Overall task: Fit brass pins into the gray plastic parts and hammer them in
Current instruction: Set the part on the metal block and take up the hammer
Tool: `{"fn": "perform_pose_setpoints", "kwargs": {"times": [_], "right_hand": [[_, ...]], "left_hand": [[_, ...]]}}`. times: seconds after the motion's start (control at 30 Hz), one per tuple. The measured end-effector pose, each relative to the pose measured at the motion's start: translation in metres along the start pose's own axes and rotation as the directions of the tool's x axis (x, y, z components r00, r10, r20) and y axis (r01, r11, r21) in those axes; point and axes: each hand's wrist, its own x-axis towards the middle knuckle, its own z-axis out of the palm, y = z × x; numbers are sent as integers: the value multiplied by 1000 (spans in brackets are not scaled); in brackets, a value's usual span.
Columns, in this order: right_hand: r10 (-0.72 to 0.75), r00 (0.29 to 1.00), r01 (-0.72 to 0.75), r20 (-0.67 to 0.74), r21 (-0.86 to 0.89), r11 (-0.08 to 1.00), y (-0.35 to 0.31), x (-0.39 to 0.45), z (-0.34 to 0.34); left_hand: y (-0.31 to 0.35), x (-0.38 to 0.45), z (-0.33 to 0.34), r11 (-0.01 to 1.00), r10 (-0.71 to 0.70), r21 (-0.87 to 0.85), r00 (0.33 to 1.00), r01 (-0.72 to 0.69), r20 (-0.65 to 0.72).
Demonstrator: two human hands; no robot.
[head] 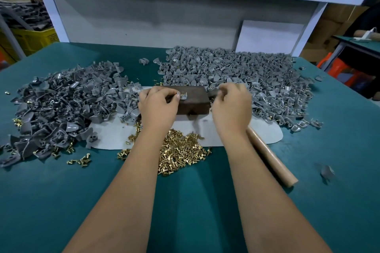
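Observation:
A dark brown block [193, 102] sits on a pale mat [115, 135] in the middle of the table. My left hand [158, 107] pinches a gray plastic part [183, 95] on top of the block, with a brass pin showing in it. My right hand [232, 109] hovers at the block's right end with its fingers curled. A dark piece [212, 93] shows just beyond them, and I cannot tell whether they grip it. A wooden hammer handle [273, 160] runs out from under my right wrist. Loose brass pins [181, 152] lie heaped between my forearms.
Gray parts lie in one big heap at the left [61, 104] and another at the back right [246, 74] on the green table [61, 201]. A stray gray part [327, 171] lies at the right. A white shelf frame [144, 16] backs the table.

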Motion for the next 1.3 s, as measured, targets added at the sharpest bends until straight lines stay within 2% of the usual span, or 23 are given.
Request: {"fn": "perform_pose_setpoints", "kwargs": {"times": [0.03, 0.1, 0.17, 0.23, 0.33, 0.43, 0.53, 0.63, 0.73, 0.9, 1.07, 1.23, 1.3], "right_hand": [[36, 999, -35, 7, -128, 991, 10, 2, -7], [138, 983, -88, 119, -357, 930, 27, 3, -19], [202, 949, -67, 243, -469, 881, 34, 1, -24], [196, 930, -33, 309, -463, 886, 33, 0, -25], [207, 914, -58, 348, -394, 917, 26, 4, -26], [181, 947, -93, 265, -314, 945, 13, 8, -33], [97, 978, -68, 183, -161, 985, -5, 10, -41], [-27, 972, 43, 233, -64, 997, -24, 11, -52], [-114, 938, 157, 328, -106, 982, -40, 13, -64], [-102, 900, 222, 424, -243, 944, -50, 20, -76], [-144, 946, 217, 292, -235, 948, -49, 15, -74], [-193, 882, 328, 430, -266, 907, -40, -1, -67], [-211, 912, 314, 353, -267, 911, -39, 1, -65]], "left_hand": [[0, -1, 0, 1000, 0, 0, 1000, 0, 1], [1, -2, 0, 1000, 1, 2, 1000, -1, -1], [2, -2, 0, 1000, 1, 0, 1000, -1, -2], [2, -3, 0, 1000, 8, 7, 1000, -8, -7], [2, -5, 0, 1000, 20, 17, 1000, -19, -18], [2, -5, 0, 1000, 17, 9, 999, -17, -29], [2, -4, -1, 1000, 6, -15, 999, -7, -42], [2, -4, -1, 1000, 2, -23, 999, -3, -44], [2, -4, -2, 1000, -17, -19, 999, 17, -38], [3, -4, -2, 1000, 0, -22, 999, -1, -45], [3, -4, -2, 996, -29, -85, 998, 24, -53], [3, -3, 0, 1000, -21, -6, 998, 21, -56], [3, -4, 0, 999, -17, -29, 998, 15, -62]]}}
